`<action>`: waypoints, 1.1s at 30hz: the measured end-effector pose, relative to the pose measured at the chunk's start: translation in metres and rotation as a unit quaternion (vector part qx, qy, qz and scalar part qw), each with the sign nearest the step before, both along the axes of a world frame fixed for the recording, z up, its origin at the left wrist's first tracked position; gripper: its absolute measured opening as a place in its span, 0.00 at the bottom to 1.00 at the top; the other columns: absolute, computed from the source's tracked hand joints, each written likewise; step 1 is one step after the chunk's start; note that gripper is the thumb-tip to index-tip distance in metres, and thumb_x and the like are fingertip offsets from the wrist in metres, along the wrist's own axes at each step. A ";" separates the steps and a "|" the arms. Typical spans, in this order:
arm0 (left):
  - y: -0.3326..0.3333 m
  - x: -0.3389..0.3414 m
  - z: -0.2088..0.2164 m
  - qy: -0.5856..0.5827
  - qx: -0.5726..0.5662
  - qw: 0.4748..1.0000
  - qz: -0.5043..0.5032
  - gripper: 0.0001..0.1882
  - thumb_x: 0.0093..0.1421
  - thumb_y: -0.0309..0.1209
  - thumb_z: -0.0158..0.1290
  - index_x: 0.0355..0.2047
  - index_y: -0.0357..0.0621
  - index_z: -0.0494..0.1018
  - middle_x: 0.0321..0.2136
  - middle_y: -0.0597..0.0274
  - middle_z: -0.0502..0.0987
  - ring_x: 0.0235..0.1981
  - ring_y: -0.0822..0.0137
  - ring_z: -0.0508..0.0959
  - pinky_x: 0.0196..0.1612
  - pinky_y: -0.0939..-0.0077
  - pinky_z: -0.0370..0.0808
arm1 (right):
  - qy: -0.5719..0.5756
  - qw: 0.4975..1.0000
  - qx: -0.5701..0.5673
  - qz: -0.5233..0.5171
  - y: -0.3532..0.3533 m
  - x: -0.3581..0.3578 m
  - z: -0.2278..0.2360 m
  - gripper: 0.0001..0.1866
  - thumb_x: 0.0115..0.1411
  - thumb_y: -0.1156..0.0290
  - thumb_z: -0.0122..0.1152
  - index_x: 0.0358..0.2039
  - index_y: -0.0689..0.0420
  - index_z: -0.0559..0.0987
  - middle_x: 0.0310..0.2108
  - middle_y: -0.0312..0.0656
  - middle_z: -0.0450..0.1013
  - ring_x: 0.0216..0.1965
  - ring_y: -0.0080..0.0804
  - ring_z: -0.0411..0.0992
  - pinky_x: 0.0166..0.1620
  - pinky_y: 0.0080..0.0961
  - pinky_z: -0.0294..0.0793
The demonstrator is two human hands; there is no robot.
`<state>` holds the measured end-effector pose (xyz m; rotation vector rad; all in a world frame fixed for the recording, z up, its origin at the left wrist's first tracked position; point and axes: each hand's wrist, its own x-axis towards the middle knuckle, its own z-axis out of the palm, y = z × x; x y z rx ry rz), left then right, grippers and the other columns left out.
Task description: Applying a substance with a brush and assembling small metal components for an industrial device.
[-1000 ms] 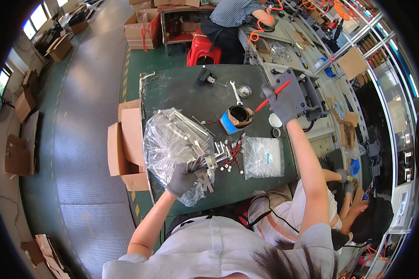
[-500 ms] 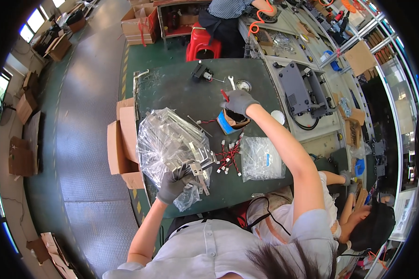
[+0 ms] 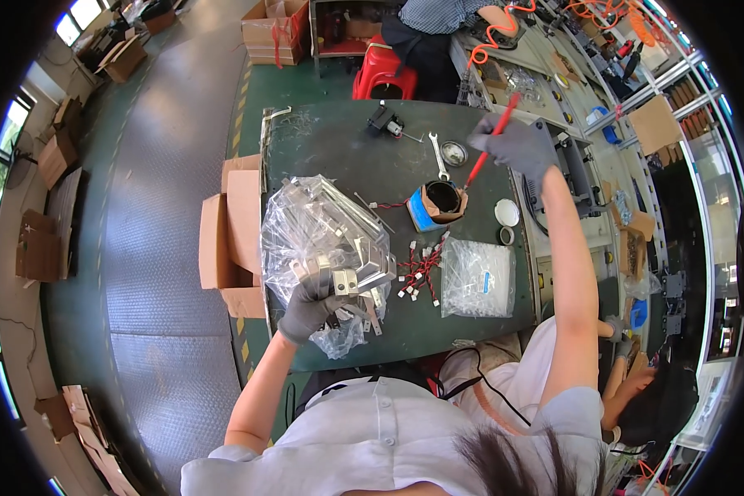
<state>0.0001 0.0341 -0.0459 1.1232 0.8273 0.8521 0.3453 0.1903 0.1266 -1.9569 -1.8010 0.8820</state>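
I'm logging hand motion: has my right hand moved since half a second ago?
Yes, your right hand moved rightward in view, from overlapping the wrench to clear of it.

One red stick, one wrench

Stool, red; top centre.
Person, patterned shirt; top edge, right of stool.
Carton, brown, red strip on its side; top, left of stool.
Open carton, brown; left of centre.
Floor plates, grey, textured; left.
Window, bright; left edge.
Hose, orange, coiled; upper right.
Leads, red-and-black, white plugs; just right of centre.
Bin, blue; lower right.
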 end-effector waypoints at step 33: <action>0.001 -0.020 0.068 0.075 0.053 0.927 -0.364 0.14 0.49 0.26 0.59 0.38 0.39 0.74 0.27 0.67 0.77 0.28 0.78 0.72 0.35 0.80 0.71 | 0.371 0.891 -0.073 0.251 -0.058 -0.098 0.055 0.07 0.44 0.71 0.57 0.23 0.57 0.69 0.21 0.37 0.68 0.20 0.18 0.62 0.23 0.15 0.62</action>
